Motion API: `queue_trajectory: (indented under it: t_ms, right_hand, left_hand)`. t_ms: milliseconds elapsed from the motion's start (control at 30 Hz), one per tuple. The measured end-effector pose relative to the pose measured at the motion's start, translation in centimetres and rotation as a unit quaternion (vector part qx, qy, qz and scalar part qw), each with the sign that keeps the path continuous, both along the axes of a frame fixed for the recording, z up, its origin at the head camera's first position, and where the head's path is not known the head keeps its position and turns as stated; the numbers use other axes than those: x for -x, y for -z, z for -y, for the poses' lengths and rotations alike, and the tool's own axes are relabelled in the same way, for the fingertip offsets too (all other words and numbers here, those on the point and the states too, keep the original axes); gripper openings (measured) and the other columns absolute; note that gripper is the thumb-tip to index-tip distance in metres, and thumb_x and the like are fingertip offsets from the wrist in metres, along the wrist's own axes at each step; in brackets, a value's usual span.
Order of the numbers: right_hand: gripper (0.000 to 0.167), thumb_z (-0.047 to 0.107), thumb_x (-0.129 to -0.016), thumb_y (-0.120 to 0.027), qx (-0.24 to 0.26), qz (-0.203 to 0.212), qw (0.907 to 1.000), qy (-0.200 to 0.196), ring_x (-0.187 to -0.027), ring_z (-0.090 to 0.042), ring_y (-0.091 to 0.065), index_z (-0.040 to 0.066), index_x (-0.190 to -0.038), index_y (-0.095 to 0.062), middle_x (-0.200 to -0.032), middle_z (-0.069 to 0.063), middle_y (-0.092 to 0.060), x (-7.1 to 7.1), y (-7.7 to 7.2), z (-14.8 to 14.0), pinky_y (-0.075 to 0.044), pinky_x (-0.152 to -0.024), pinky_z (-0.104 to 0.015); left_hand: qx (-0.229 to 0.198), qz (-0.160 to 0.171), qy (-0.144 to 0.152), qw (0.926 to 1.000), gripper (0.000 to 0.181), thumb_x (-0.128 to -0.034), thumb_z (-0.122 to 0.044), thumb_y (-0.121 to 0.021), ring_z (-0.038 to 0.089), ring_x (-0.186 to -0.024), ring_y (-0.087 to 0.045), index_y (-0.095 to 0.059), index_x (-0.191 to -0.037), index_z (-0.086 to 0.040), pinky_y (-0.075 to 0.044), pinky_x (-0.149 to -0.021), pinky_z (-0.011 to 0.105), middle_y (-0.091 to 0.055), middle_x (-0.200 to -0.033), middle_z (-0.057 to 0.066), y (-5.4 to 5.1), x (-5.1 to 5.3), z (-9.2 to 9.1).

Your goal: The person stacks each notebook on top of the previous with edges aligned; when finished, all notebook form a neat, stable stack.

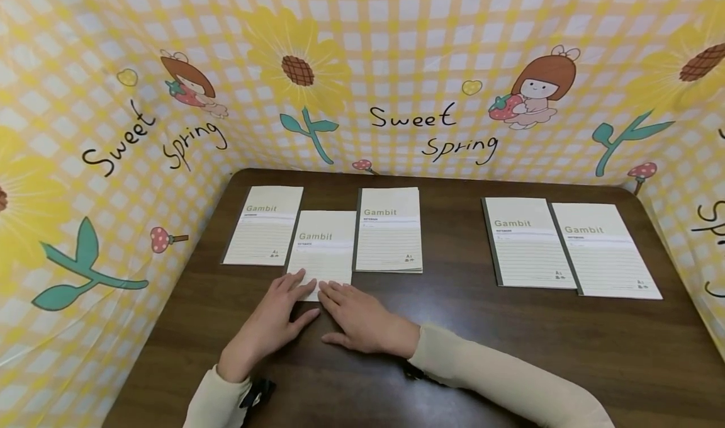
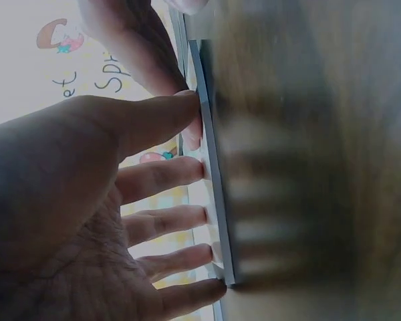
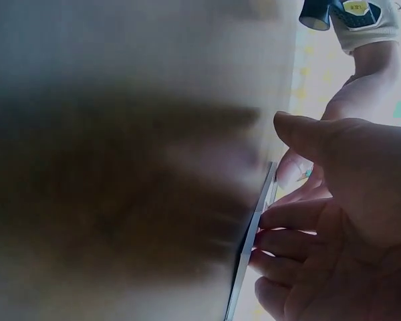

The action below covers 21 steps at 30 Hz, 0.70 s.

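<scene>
Count of notebooks: five cream, rectangular paper notebooks (image 1: 387, 239) with dark spines are lying flat, each cover showing the word "Gambit".
Touched notebook: one, the middle of a group of three (image 1: 320, 252), is sitting nearest the person in that group; take it as the clock's centre.
Group neighbours: two are flanking it closely, a 10 o'clock notebook (image 1: 263, 226) and another between 2 and 3 o'clock, which is showing a second layer at its near edge; whether that is a page or another notebook, I cannot tell.
Far pair: two notebooks (image 1: 528, 242) are lying side by side at 3 o'clock, well apart from the three.
Hands: two, both empty of any grip.
Left hand: at 7 o'clock, the left hand (image 1: 277, 315) is spreading its fingers widely, their tips resting on the touched notebook's near end.
Right hand: at 5 o'clock, the right hand (image 1: 359, 318) is lying extended, fingers close together, tips touching that same end.
Sleeves: two cream fabric sleeves (image 1: 498, 368) are covering the arms.
Bench: one dark brown, wood-grained bench (image 1: 453, 327) is carrying all five.
Curtain: yellow-and-white checked fabric (image 1: 396, 69) is rising beyond the bench at 12 o'clock, displaying two printed girls, each holding one strawberry.
</scene>
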State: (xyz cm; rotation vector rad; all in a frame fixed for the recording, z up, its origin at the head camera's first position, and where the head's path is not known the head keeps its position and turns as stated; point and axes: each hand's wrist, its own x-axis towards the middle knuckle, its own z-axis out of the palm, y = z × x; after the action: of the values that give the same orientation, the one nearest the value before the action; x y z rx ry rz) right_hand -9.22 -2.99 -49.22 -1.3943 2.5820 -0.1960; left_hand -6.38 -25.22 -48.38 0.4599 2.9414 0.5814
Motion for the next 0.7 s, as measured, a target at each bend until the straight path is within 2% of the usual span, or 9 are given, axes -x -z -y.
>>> queue_trajectory:
  t_ms: [433,567,700]
  right_hand:
    - [0.081,0.061,-0.105,-0.048,0.005,-0.018,0.9990,-0.040,-0.160,-0.023,-0.031,0.007,-0.164,-0.032,-0.172,-0.010,-0.030,-3.1,0.3,-0.9,-0.033,-0.128,-0.037]
    - [0.080,0.060,-0.105,-0.049,0.008,-0.020,0.9988,-0.043,-0.160,-0.023,-0.031,0.007,-0.164,-0.033,-0.172,-0.010,-0.030,-3.6,0.3,-1.1,-0.033,-0.128,-0.037]
    - [0.079,0.058,-0.106,-0.049,0.015,0.004,0.9990,-0.042,-0.161,-0.023,-0.028,0.007,-0.164,-0.031,-0.173,-0.010,-0.028,-3.6,0.3,-1.2,-0.031,-0.130,-0.037]
  left_hand:
    - [0.003,-0.008,-0.018,0.9998,0.057,-0.0950,-0.030,-0.078,0.053,-0.143,-0.045,-0.063,-0.144,-0.005,-0.047,-0.109,0.065,-0.049,-0.158,0.025,-0.4,-4.0,-0.8]
    - [-0.003,-0.010,-0.025,0.9996,0.057,-0.0946,-0.030,-0.079,0.052,-0.145,-0.044,-0.063,-0.144,-0.006,-0.047,-0.110,0.064,-0.049,-0.158,0.024,-0.4,-4.8,-1.0]
    - [-0.007,-0.007,-0.031,0.9995,0.058,-0.0948,-0.030,-0.078,0.051,-0.147,-0.042,-0.062,-0.145,-0.007,-0.047,-0.111,0.064,-0.047,-0.160,0.023,-0.3,-5.0,-1.1]
